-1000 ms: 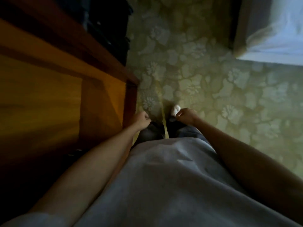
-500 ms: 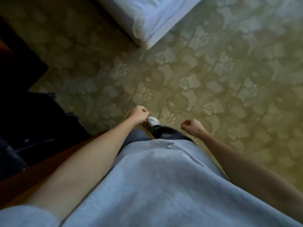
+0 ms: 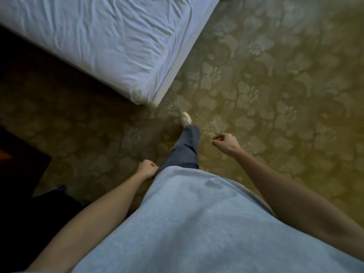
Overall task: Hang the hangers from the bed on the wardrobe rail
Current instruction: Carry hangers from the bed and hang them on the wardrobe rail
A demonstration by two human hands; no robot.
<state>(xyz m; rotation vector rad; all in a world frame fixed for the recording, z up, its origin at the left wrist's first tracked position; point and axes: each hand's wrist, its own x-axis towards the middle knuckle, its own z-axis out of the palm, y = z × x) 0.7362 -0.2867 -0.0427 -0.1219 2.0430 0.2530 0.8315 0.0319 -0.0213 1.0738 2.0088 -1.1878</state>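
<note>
The bed (image 3: pixel 110 42), covered in a wrinkled white sheet, fills the upper left, its corner pointing toward me. No hangers show on the part of the bed in view, and the wardrobe rail is out of frame. My left hand (image 3: pixel 147 168) hangs by my hip with fingers curled and nothing in it. My right hand (image 3: pixel 225 143) swings out over the carpet, fingers loosely curled, also holding nothing.
Green floral carpet (image 3: pixel 275 85) spreads to the right and ahead. My leg in dark trousers and a white shoe (image 3: pixel 185 118) steps toward the bed corner. Dark furniture (image 3: pixel 17 174) stands at the lower left.
The view has swung away from the wooden wardrobe toward the bed, which has grown much closer. My right arm has swung outward and one foot has stepped forward.
</note>
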